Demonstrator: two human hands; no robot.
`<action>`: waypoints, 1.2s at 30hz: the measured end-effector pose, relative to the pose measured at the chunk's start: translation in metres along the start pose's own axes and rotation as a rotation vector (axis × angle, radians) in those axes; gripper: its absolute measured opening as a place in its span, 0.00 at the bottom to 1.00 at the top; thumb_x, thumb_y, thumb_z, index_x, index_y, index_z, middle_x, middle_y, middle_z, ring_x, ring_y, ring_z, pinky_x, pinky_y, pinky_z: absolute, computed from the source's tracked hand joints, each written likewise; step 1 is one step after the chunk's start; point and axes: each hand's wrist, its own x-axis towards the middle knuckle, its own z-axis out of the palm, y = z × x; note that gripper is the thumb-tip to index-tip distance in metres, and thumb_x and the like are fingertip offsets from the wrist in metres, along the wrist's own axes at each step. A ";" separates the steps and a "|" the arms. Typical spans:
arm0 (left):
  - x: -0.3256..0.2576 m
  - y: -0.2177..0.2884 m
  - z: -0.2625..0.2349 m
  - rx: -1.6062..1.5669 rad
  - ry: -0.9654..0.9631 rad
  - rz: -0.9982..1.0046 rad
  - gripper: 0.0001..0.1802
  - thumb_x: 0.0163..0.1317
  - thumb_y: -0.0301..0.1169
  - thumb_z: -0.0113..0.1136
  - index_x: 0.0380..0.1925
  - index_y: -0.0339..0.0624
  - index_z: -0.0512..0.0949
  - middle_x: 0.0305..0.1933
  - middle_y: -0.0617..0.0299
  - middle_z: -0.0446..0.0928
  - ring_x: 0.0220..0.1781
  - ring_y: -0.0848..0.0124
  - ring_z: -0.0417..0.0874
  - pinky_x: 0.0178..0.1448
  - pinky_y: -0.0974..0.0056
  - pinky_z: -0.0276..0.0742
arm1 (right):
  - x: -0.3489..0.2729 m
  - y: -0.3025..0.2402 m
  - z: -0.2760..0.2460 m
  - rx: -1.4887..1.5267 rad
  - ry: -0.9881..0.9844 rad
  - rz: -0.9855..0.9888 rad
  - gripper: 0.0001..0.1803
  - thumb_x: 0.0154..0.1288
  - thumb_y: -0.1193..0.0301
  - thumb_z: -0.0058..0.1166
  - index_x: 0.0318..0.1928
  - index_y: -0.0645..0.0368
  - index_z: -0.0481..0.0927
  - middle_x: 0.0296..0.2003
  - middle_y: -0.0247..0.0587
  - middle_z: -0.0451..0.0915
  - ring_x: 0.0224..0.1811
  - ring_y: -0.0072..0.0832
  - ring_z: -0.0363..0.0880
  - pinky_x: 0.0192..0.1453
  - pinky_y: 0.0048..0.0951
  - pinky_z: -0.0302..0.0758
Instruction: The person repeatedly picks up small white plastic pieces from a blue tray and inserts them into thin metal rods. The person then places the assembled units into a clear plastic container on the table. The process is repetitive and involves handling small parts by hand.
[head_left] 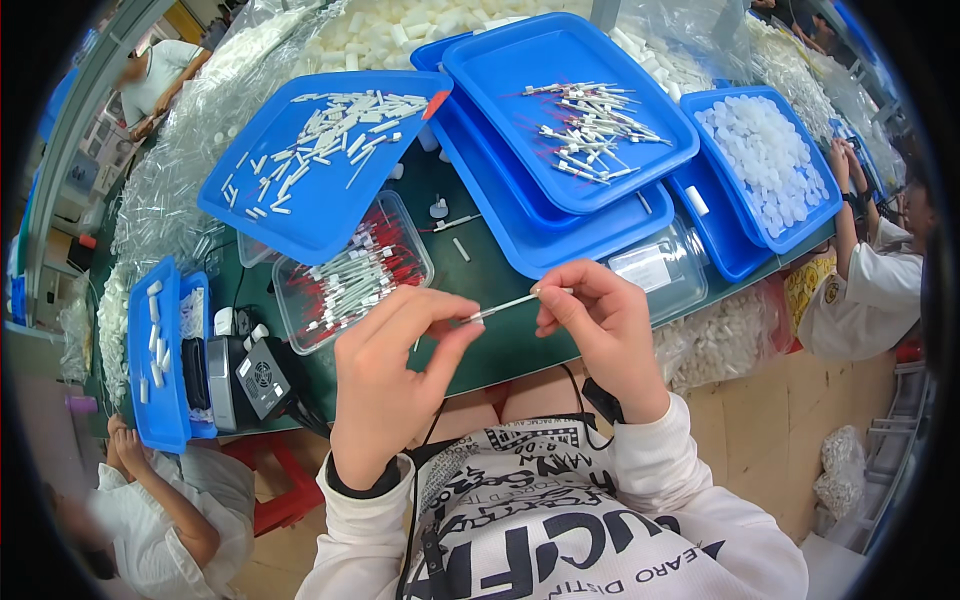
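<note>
A thin white rod (508,304) spans the gap between my two hands, above the table's near edge. My left hand (400,360) pinches its left end between thumb and fingertips. At the other end, my right hand (605,320) grips the rod between thumb and index finger. Just beyond my left hand stands a clear plastic box (425,245) full of white rods with red wires (345,275). A short white tube (461,249) and a small white round part (439,207) lie on the green table behind the rod.
Blue trays stand around: one with white pieces (330,215) at left, a stacked one with wired rods (490,90), one with translucent caps (765,165) at right. A black device (262,378) sits left. A clear lidded box (665,268) is near my right hand. Co-workers sit on both sides.
</note>
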 end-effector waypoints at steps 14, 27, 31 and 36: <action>-0.007 0.002 0.008 -0.336 0.035 -0.042 0.07 0.48 0.18 0.69 0.30 0.37 0.85 0.30 0.57 0.84 0.30 0.71 0.84 0.34 0.72 0.77 | -0.006 -0.016 0.003 -0.557 0.013 -0.779 0.08 0.50 0.79 0.66 0.33 0.60 0.83 0.31 0.39 0.84 0.28 0.30 0.80 0.30 0.26 0.75; -0.016 -0.011 0.010 -0.418 0.057 -0.117 0.07 0.49 0.17 0.69 0.30 0.36 0.85 0.31 0.57 0.84 0.30 0.70 0.84 0.35 0.71 0.77 | -0.003 -0.023 -0.002 -0.437 -0.234 -0.356 0.09 0.56 0.73 0.65 0.38 0.62 0.84 0.30 0.41 0.84 0.30 0.31 0.84 0.34 0.25 0.77; -0.006 -0.026 0.001 -0.218 0.057 -0.055 0.09 0.51 0.23 0.70 0.33 0.36 0.83 0.35 0.56 0.84 0.36 0.64 0.85 0.41 0.65 0.78 | 0.016 -0.034 0.010 -0.557 -0.195 -0.383 0.07 0.59 0.72 0.63 0.35 0.63 0.84 0.27 0.41 0.83 0.27 0.29 0.83 0.33 0.25 0.76; 0.002 -0.063 -0.020 0.451 0.131 -0.096 0.10 0.56 0.20 0.60 0.39 0.35 0.80 0.41 0.52 0.81 0.46 0.54 0.81 0.53 0.56 0.74 | 0.083 -0.054 -0.024 -0.787 0.014 -0.355 0.12 0.60 0.65 0.62 0.32 0.63 0.84 0.24 0.41 0.82 0.25 0.25 0.79 0.33 0.26 0.74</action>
